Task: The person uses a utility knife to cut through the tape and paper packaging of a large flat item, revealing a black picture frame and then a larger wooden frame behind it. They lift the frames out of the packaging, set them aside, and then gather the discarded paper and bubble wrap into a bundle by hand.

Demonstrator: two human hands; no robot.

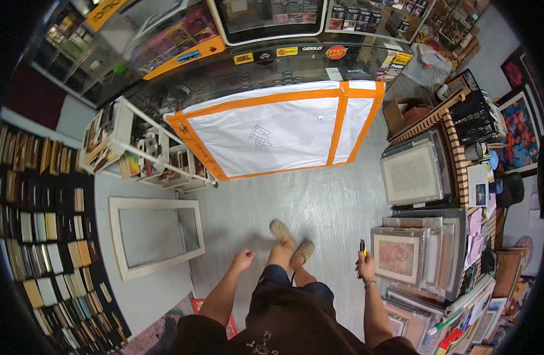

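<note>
My right hand (366, 267) is closed around a yellow and black utility knife (363, 251), its dark end pointing away from me. To the left my left hand (243, 260) hangs over the floor with its fingers curled in, and nothing shows in it. Ahead of both hands stands a large flat package (283, 136), wrapped in white sheeting and edged with orange tape, a dark drawn mark on its face. It leans on the glass counter (254, 71); neither hand touches it.
An off-white empty frame (121, 236) leans at the left, near a white shelf rack (124, 142) and a wall of frame samples (53, 236). Framed pictures (396, 260) are stacked along the right beside a cluttered table (461, 171). Grey floor (331, 213) lies between.
</note>
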